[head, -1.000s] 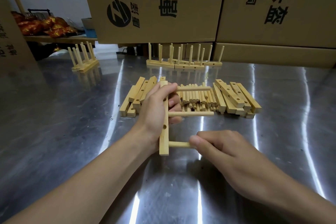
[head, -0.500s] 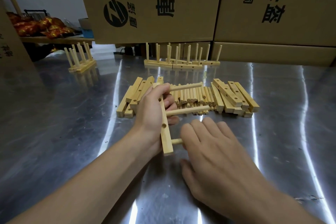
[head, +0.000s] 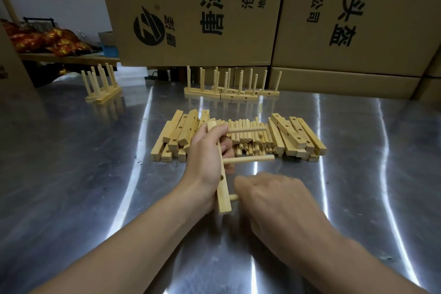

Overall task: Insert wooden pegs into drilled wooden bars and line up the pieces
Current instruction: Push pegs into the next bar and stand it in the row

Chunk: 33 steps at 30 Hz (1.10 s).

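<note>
The left hand (head: 207, 157) grips the bar (head: 223, 188). The right hand (head: 274, 200) curls its fingers round the near peg (head: 233, 197) stuck in it.

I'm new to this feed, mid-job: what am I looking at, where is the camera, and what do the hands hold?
No machine here: a person's two bare hands, filmed by one head-worn camera looking forward and down. The left hand grips a drilled bar with two pegs sticking out rightward. The right hand covers a third peg at the bar's near end; its grip is hidden. On the metal table lie loose pegs between loose bars; finished pieces stand behind.
</note>
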Tool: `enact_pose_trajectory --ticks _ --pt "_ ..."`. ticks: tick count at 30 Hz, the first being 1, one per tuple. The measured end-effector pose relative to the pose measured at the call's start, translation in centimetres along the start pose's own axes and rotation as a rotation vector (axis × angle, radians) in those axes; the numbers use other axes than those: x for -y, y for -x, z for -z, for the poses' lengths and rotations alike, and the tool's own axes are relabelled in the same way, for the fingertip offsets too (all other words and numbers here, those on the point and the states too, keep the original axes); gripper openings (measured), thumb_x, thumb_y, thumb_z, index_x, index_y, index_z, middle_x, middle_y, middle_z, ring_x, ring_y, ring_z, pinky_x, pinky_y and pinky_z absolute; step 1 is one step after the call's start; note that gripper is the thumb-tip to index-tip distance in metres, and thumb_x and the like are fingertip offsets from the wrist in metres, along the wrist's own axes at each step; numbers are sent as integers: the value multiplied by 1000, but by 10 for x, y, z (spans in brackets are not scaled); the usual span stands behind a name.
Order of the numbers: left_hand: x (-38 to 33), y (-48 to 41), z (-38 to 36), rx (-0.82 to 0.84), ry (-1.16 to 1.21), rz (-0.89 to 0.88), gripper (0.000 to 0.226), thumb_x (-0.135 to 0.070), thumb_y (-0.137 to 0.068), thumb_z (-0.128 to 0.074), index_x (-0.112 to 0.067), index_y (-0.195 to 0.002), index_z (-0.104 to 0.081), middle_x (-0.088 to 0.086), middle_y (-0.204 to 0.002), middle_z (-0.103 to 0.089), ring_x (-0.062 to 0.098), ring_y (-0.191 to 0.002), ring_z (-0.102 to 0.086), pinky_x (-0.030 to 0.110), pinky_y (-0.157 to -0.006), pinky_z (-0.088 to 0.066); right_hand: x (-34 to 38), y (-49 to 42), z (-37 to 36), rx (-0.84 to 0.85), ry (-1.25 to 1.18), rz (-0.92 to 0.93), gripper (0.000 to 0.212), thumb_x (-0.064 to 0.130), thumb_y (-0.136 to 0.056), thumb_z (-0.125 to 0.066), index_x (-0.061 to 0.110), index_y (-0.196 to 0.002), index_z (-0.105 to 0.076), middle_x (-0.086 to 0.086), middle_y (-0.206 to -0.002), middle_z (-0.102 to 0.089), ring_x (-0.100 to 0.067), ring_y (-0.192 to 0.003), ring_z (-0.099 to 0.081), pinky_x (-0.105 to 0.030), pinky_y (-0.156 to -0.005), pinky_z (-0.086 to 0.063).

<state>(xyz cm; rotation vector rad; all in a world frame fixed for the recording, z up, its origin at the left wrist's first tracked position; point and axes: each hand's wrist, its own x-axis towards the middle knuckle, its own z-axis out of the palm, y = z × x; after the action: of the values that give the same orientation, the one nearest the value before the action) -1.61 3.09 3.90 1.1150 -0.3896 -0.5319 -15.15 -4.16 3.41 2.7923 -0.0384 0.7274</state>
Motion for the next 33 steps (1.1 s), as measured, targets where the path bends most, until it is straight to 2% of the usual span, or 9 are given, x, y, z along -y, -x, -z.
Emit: enact_pose_trajectory --ticks 3,7,11,15,19,23,27,29,33 --pt "-8 -5 5 -50 191 78 24 -29 -105 -58 -19 -84 -50 -4 -62 -36 10 -50 -32 22 -38 -28 6 -3 4 -115 6 4 11 11 -86 -56 20 -91 -54 2 -81 -51 -21 -72 -38 -36 -68 -40" --pt "-7 -6 4 -79 317 201 33 -29 -104 -58 -19 -74 -48 -6 -57 -36 10 -46 -31 21 -36 -28 15 -4 3 -169 54 9 9 11 -95 -45 16 -99 -52 -6 -91 -53 -29 -86 -50 -43 -87 -46" --pt "-6 -4 1 -141 368 275 31 -26 -105 -56 -18 -76 -47 -5 -55 -35 11 -44 -28 19 -34 -26 13 -13 -3 -219 90 6 13 9 -98 -43 19 -91 -49 -5 -81 -53 -23 -73 -44 -39 -69 -42" --pt "-8 -5 2 -207 338 260 30 -24 -104 -58 -15 -77 -51 -5 -54 -40 10 -41 -34 20 -33 -30 6 -27 -4 -210 49 52 10 12 -85 -74 15 -81 -66 -4 -61 -59 -23 -50 -50 -30 -52 -29" --pt "-8 -6 5 -248 312 186 27 -25 -104 -58 -15 -79 -52 -4 -59 -40 10 -43 -34 21 -35 -29 -1 -40 1 17 71 119 3 15 -83 -73 17 -82 -71 5 -49 -50 -22 -35 -45 -25 -42 -21" --pt "-3 -2 3 -197 117 -118 17 -23 -105 -57 -17 -91 -51 -7 -65 -41 9 -56 -36 21 -47 -35 -8 -42 -2 337 -8 200 10 14 -91 -72 18 -84 -65 7 -56 -33 -22 -51 -46 -36 -50 -48" --pt "4 3 -3 -148 38 -148 14 -27 -104 -57 -18 -95 -52 -9 -64 -40 8 -55 -37 21 -45 -35 -20 -39 2 436 -33 259 3 16 -94 -67 17 -91 -65 5 -60 -41 -19 -52 -43 -36 -56 -45" --pt "2 2 0 -179 109 -73 12 -26 -104 -57 -17 -97 -54 -7 -63 -41 9 -52 -37 23 -42 -34 -21 -35 5 369 19 257 7 18 -95 -65 20 -101 -63 2 -72 -56 -21 -61 -53 -38 -60 -51" --pt "-8 -3 5 -255 259 117 25 -30 -104 -56 -20 -81 -51 -8 -54 -44 8 -37 -40 23 -36 -34 -15 -25 5 -32 126 230 19 20 -90 -65 15 -107 -60 -2 -95 -61 -25 -85 -56 -38 -80 -46"
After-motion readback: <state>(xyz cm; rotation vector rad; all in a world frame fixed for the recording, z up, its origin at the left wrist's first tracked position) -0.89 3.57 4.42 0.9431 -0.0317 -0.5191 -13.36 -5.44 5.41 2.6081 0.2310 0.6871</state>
